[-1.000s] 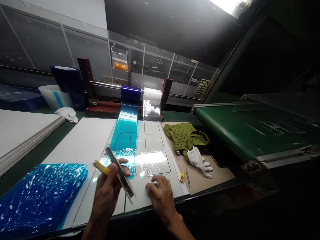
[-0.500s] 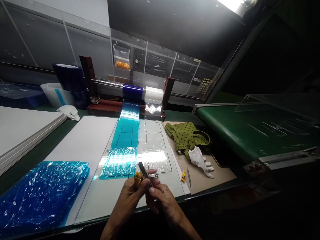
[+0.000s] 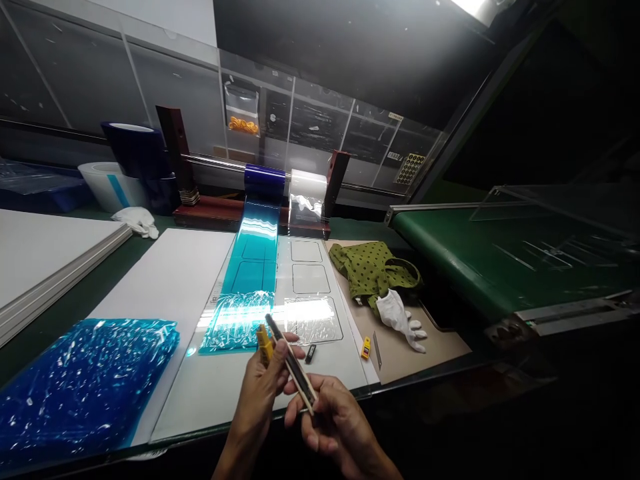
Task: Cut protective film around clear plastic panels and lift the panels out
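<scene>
My left hand [image 3: 260, 383] grips a yellow utility knife body [image 3: 265, 344], most of it hidden by the fingers and palm. Its thumb also presses on a long, slim dark strip [image 3: 295, 370] with pale edges, which looks like a knife's inner channel. At the strip's lower end, my right hand [image 3: 333, 417] pinches it between thumb and fingers. Just beyond the hands, a small black piece [image 3: 311, 354] lies on the glass sheet [image 3: 200, 413]. To the right are a small yellow plastic part [image 3: 366, 348] and a loose narrow blade [image 3: 377, 350].
Blue film [image 3: 255, 247] and clear film [image 3: 306, 207] run from rolls on a stand onto the glass. Crumpled blue film [image 3: 90, 387] lies at left. A green dotted cloth [image 3: 367, 270] and white glove [image 3: 400, 320] lie right, near a green conveyor belt [image 3: 475, 260].
The slim strip has turned and shows more of its length between the hands. My right hand has moved slightly down and right. The black piece on the glass is now in plain sight.
</scene>
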A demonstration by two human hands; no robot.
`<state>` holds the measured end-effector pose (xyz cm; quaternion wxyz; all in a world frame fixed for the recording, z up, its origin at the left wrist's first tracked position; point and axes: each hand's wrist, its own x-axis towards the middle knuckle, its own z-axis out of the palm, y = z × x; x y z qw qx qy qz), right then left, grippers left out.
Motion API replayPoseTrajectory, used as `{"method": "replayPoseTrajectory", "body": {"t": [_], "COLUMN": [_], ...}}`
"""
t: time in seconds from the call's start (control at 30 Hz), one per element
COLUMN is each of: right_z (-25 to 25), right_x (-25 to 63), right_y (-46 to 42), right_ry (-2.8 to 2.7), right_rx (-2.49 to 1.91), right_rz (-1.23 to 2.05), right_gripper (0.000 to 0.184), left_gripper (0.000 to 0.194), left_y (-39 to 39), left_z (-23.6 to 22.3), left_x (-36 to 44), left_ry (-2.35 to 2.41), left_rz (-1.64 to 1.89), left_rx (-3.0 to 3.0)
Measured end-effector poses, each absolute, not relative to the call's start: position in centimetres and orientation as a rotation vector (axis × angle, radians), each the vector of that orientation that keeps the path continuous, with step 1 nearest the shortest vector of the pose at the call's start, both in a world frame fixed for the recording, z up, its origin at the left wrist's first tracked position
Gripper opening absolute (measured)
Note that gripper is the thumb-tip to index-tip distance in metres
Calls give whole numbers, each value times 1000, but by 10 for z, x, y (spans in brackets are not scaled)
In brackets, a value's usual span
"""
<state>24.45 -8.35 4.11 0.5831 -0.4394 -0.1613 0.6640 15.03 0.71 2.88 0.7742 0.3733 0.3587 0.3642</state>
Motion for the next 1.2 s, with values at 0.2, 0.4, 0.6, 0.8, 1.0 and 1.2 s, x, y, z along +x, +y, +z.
{"method": "replayPoseTrajectory", "body": {"t": [0.2,0.4,0.6,0.8,1.0,1.2], "right_z": [49,47,36,28,27,24], "right_x": [246,250,256,276,274,264], "right_y": [-90,-92,-85,-102,-99,-89], "right_ry": [-402,-544,-600,-439,-227,-412], "right_rx": [-989,-1212,-1271,-1125,-667,-833], "right_rz": [1591,1427,1282,1495,1811,1812], "right_gripper": [34,35,38,45,43,41], "left_gripper": [46,49,46,46,39,28], "left_y": [21,24,23,42,17,-11], "left_z": [33,36,38,42,46,60], "left_x": [145,143,145,115,119,137], "left_ry": [805,828,820,821,797,614], "left_rz": [860,905,921,1071,824,574], "left_rx": [711,639,630,605,1039,1023]}}
